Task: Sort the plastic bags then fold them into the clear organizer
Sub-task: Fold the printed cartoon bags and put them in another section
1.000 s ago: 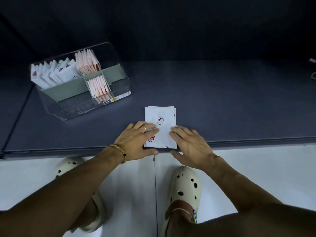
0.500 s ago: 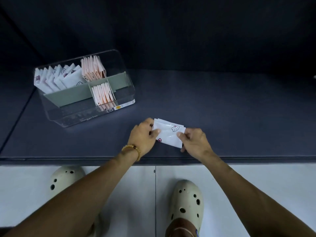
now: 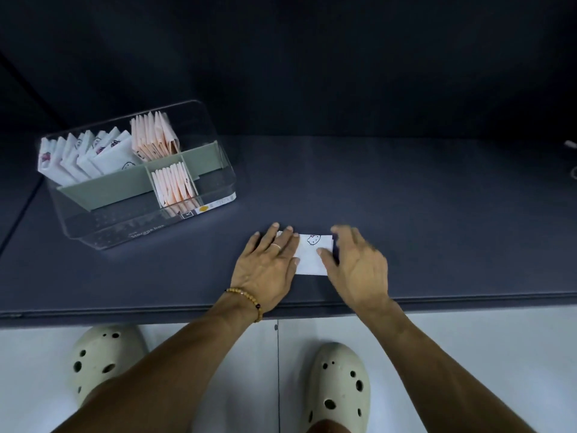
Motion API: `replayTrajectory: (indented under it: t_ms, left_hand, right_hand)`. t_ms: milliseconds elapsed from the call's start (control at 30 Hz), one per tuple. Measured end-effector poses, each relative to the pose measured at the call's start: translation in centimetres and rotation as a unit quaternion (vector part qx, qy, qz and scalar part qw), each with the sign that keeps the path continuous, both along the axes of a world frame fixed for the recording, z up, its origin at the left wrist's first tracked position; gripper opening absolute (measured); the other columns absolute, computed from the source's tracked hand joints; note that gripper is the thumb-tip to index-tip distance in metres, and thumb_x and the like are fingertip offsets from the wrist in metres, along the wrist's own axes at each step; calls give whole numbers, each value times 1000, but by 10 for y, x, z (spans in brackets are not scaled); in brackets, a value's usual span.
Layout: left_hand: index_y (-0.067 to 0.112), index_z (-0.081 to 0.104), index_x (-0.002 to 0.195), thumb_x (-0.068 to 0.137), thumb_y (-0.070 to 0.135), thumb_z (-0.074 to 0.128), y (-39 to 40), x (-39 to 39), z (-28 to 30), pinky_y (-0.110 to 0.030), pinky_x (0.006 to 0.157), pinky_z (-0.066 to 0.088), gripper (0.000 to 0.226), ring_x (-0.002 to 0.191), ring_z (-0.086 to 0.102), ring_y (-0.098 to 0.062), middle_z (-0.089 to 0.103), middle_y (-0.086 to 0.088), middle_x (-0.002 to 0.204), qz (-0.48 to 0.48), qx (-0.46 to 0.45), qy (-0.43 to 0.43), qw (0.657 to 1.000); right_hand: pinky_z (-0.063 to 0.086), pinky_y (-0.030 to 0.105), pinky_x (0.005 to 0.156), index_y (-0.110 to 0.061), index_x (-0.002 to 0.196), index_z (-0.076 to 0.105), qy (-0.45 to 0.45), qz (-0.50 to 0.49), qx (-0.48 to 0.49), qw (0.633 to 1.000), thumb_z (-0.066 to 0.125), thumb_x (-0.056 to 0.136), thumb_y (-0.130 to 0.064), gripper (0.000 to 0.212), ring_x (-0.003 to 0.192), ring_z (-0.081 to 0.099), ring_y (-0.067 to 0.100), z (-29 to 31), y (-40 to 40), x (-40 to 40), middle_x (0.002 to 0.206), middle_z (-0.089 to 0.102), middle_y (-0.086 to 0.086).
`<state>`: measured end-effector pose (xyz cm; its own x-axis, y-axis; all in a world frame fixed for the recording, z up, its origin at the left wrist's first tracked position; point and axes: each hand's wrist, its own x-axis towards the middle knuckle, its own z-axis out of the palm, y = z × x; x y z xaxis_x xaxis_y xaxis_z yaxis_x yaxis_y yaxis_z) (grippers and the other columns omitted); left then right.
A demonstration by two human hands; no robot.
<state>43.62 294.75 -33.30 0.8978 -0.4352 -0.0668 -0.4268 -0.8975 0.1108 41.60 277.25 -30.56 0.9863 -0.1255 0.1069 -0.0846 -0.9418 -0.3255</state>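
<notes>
Hands (image 3: pixel 312 260) flat on folded bag (image 3: pixel 312 254)

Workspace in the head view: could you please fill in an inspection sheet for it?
Surface: dark grey table, front edge near the person.
Job's things: white folded bag flat on the table; clear organizer at left holds upright white bags and pink bags, more pink ones in a front compartment.
Clutter: nothing seen.
Grips: left hand flat, pressing the bag; right hand open at its right edge, blurred.
Cables: a pale cable at the far right edge.
Surroundings: dark wall, pale floor, two cream clogs.
</notes>
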Motion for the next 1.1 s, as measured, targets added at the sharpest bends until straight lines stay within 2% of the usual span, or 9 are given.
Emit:
replayTrajectory:
  t_ms: [67,100,167,300,367,500,767,900,1100]
  left_hand:
    - [19,21,150,100,39,21,-1,0,0,-41,118,8,53,146,10,-19,22,3,157,-5,13,-3,1000]
    - [18,21,150,100,38,21,-1,0,1,-42,119,8,54,146,10,-19,22,2,157,-5,23,-3,1000]
    - [15,22,150,100,37,21,1,0,3,-43,119,6,55,146,11,-20,25,0,156,-7,36,-16,999]
    - [10,28,147,95,28,30,-16,3,11,-42,119,11,55,144,20,-22,30,-5,154,-93,40,-54,993]
    - [10,21,149,97,27,29,-35,5,9,-36,119,7,55,145,17,-20,23,-5,156,-124,12,-29,992]
    - [12,14,151,100,29,27,-42,13,0,-27,118,-2,55,146,7,-14,13,-2,159,-97,-23,0,995]
    - [22,0,151,101,31,17,29,21,-4,-22,115,-9,54,145,-2,-5,2,9,159,-107,-4,17,994]
    - [23,0,151,102,33,17,47,15,1,-28,118,-5,54,145,-4,-7,2,11,159,-60,-17,37,997]
    - [20,18,150,99,40,33,14,24,16,-30,114,14,57,143,17,-14,24,3,156,-24,-66,45,996]
  right_hand:
    - [50,42,89,-8,130,54,-16,85,-63,994,55,94,-33,44,112,59,29,-11,-6,-11,126,60,10]
    - [37,43,106,-8,141,45,20,102,-64,993,43,99,-33,49,131,45,27,-17,-9,-15,142,49,9]
    - [10,40,118,-11,150,29,67,107,-59,990,27,103,-34,52,147,18,22,-28,-14,-18,157,27,4]
    - [1,37,118,-12,152,23,68,118,-79,987,23,103,-34,53,149,9,20,-33,-14,-17,160,17,3]
    - [-1,37,119,-12,152,19,72,116,-93,986,17,103,-36,55,149,6,18,-34,-15,-17,161,14,4]
    - [1,38,120,-9,152,16,83,136,-120,980,7,96,-43,66,149,5,19,-32,-19,-19,160,10,6]
    - [6,39,119,-10,152,21,87,138,-114,980,21,99,-42,63,148,10,19,-27,-18,-17,160,15,5]
    - [7,39,119,-9,151,25,78,131,-121,981,13,96,-43,65,148,15,20,-26,-15,-18,159,19,5]
    - [7,40,119,-6,151,21,75,133,-125,980,10,96,-39,65,148,13,20,-29,-17,-19,159,17,7]
